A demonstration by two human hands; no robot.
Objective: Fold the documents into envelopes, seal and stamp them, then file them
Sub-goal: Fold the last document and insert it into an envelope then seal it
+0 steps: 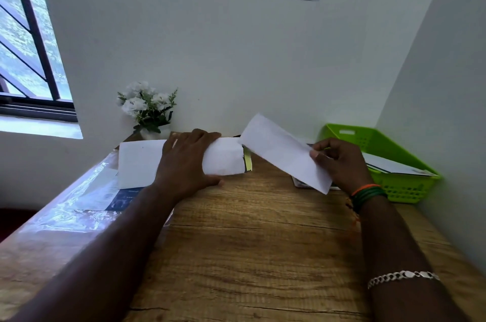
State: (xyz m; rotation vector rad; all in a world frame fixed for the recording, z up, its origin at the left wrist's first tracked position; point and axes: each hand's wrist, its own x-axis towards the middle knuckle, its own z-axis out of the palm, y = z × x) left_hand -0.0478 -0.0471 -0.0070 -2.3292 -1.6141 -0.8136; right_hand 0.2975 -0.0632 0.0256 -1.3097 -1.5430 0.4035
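Both hands work at mid-frame: the left hand [188, 161] lies flat, fingers spread, pressing a white rectangular paper envelope [139, 164] onto the wood-grain desk [249, 237], while the right hand [339, 164] pinches a folded white paper document [281, 150] raised and tilted; at right a lime-green plastic basket [394, 187] holds more white envelopes [389, 165]
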